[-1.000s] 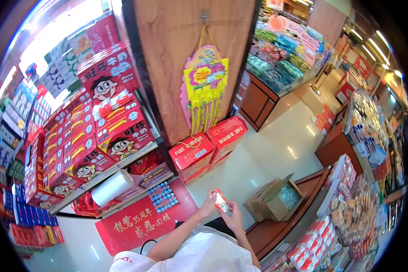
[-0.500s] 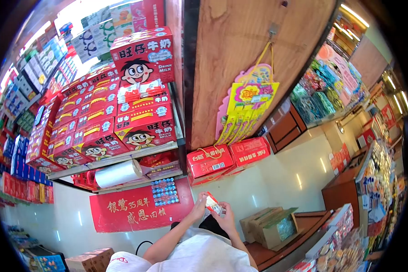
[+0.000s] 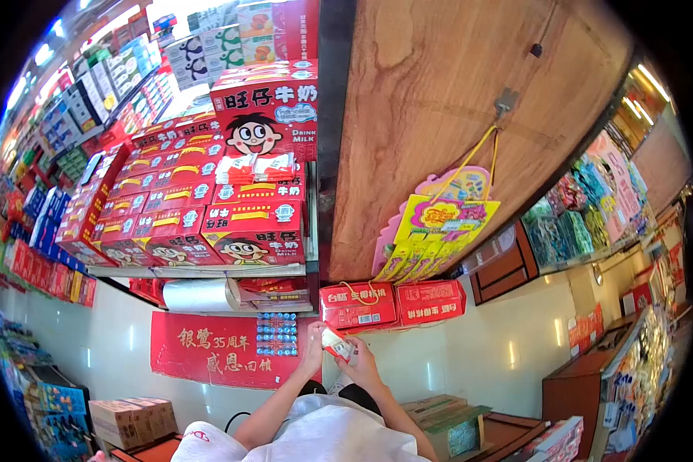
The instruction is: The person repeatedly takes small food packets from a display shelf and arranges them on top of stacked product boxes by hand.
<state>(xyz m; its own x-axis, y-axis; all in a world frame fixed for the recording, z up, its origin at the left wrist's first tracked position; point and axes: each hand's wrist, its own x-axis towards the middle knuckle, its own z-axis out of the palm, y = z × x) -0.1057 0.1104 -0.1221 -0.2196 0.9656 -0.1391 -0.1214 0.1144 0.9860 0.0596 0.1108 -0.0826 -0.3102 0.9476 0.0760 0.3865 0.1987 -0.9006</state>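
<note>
Where both hands meet over the floor, a small red-and-white packet (image 3: 336,345) sits between them, touched by each, so neither is nearer. From the packet, the left hand (image 3: 311,354) lies toward nine o'clock, its fingers closed on that side; the right hand (image 3: 360,368) lies toward four, its fingers gripping the lower end. The packet's long axis slants from about eleven to five; which end is its top cannot be told. Red drink cartons (image 3: 358,308) stand toward one o'clock.
</note>
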